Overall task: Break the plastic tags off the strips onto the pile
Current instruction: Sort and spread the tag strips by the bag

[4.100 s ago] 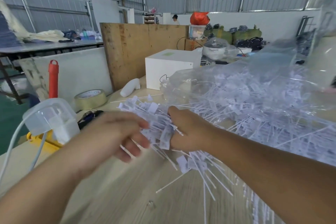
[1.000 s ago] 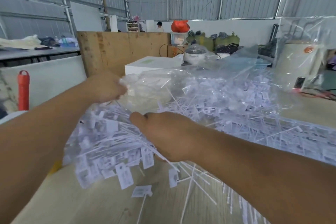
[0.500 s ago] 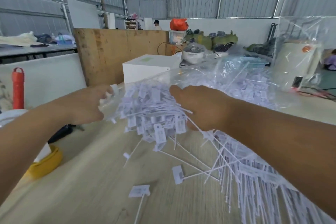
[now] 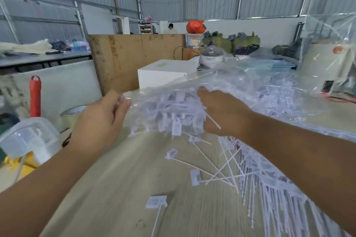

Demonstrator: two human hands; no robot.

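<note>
a single tag point(image 4: 156, 202) is lying nearest on the tabletop point(image 4: 107, 194), its strip running toward the bottom edge and getting cut off there. just beyond it, two more loose tags point(image 4: 195, 177) are lying flat with strips pointing right and away, crossing each other. to the right, the pile point(image 4: 269, 183) is fanning out under the right forearm, strips mostly pointing toward the viewer; the forearm is hiding much of it and blur is smearing the rest.

the right hand point(image 4: 221, 113) is gripping a bunch of tags point(image 4: 179, 113) held above the tabletop, fingers curled into it and mostly hidden behind the back of the hand; one strip is poking out rightward past the knuckles. the left hand point(image 4: 100, 121) is pinching the edge of a clear bag point(image 4: 240, 86) between thumb and fingers point(image 4: 123, 107), just left of the bunch. the bag is draping over the bunch and over more tags farther right, so their directions are hard to make out.

at the left edge a plastic tub point(image 4: 28, 138) is partly cut off, with a tape roll point(image 4: 72, 114) and a red tube point(image 4: 35, 96) behind it. farther off, a white box point(image 4: 163, 77) is sitting before a wooden board point(image 4: 134, 57).
</note>
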